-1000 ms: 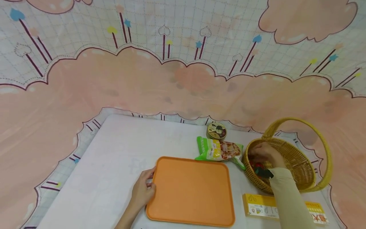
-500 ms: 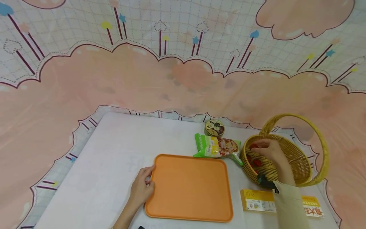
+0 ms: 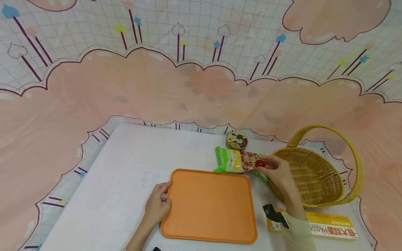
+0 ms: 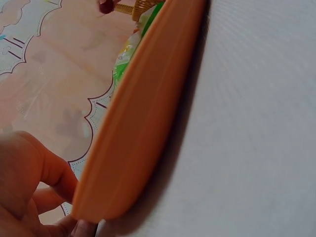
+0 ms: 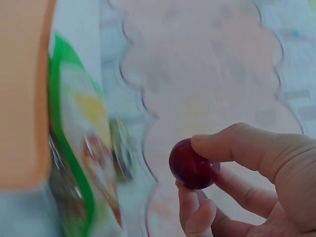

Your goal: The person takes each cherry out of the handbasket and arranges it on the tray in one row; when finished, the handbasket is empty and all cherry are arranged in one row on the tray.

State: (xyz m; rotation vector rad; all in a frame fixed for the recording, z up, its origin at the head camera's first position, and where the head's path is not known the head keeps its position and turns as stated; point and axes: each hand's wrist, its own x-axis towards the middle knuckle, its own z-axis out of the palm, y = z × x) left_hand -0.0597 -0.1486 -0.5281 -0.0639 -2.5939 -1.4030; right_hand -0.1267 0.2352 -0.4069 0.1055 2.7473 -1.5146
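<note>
A small, round, glossy dark red fruit (image 5: 189,164) is pinched between the thumb and fingertips of my right hand (image 3: 279,174). In the head view this fruit (image 3: 259,164) overlaps the right end of a green-and-white food bag (image 3: 232,161), just left of the wicker basket (image 3: 317,177). The hand hides the basket's left side. An orange rectangular tray (image 3: 208,205) lies flat on the white table, and my left hand (image 3: 157,204) grips its left rim. Close up, the left hand's fingers (image 4: 57,175) curl at the tray's corner.
A round tin (image 3: 237,140) stands behind the food bag. Before the basket lies a yellow-and-white pasta box (image 3: 333,225), partly covered by my right wrist and sleeve. The basket's tall handle (image 3: 355,157) arches up on the right. A patterned cloth (image 3: 188,94) hangs behind the table.
My right hand has come up out of the basket and moved left over the bag's end, carrying the red fruit. The left hand has stayed on the tray rim.
</note>
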